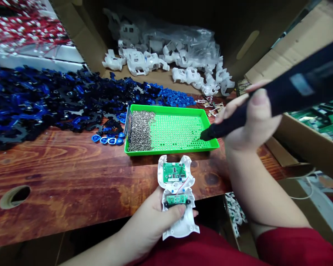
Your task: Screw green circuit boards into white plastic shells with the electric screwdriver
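My left hand (166,216) grips the lower half of an opened white plastic housing (183,223), thumb on top. That half carries a small green circuit board (177,199); the upper half holds a larger green circuit board (174,172), and a thin red wire runs near the join. My right hand (255,118) is wrapped round a dark electric screwdriver (238,116), which slants down to the left. Its tip is over the right part of a green perforated tray (170,150). Small metal screws (141,131) lie heaped at the tray's left end.
Blue and black plastic parts (44,96) are piled on the wooden table (72,177) at left. Behind the tray, a cardboard box holds white housings (138,61). Red wires (30,29) lie at upper left. Another cardboard box (308,147) stands at right. The table has a round hole (15,196).
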### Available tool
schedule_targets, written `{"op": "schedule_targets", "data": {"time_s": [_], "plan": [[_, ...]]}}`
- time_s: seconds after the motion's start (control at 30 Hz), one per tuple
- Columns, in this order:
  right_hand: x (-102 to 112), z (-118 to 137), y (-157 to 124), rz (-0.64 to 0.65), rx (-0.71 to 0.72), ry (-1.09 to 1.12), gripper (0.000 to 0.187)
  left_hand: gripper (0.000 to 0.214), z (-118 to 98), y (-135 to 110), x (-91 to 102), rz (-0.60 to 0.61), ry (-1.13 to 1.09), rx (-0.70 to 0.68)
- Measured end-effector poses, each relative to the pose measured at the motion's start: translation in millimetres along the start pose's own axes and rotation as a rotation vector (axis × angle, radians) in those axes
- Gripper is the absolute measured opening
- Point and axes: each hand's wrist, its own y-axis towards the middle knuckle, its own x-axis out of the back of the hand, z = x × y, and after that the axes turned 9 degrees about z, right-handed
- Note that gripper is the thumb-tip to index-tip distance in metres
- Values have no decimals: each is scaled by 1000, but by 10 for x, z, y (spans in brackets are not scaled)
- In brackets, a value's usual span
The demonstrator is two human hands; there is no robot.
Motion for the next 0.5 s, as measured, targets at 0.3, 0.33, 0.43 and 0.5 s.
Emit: {"op": "schedule_targets", "data": {"time_s": [0.3, 0.33, 0.43, 0.5], "plan": [[-1, -405, 4, 80, -31, -31, 10, 39, 46, 51, 97, 78, -21, -2], [-1, -403, -4, 84, -29, -27, 10, 39, 45, 51, 91, 75, -23, -2], [4, -409, -16, 91, -27, -38, 10, 39, 38, 43, 59, 51, -24, 4], [9, -417, -18, 87, -24, -51, 10, 38, 33, 33, 31, 11, -23, -1]]}}
